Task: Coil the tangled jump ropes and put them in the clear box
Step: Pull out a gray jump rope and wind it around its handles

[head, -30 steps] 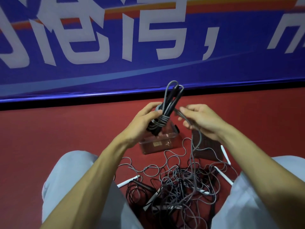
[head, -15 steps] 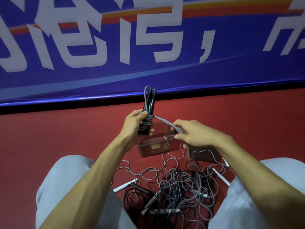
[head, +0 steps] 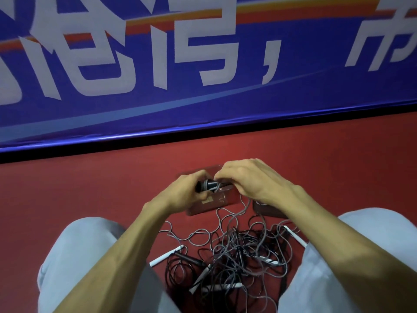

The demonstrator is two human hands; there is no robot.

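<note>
My left hand [head: 184,193] grips a coiled grey jump rope [head: 207,185] with dark handles, held low over the clear box [head: 216,203] on the red floor. My right hand [head: 248,180] curls over the bundle's right end and pinches the grey cord; a loose length trails from it down to the floor. Between my knees lies a tangled pile of jump ropes [head: 237,256], grey and black cords with white handles [head: 167,256] sticking out. Both hands hide most of the bundle and the box's far rim.
A dark flat lid [head: 266,210] lies to the right of the box, partly under my right wrist. A blue banner wall [head: 203,86] rises just behind the box. My grey-trousered knees [head: 74,256] flank the pile.
Both hands dropped from chest height to just above the box. The bundle went from upright to lying sideways, and my right hand closed in onto its end.
</note>
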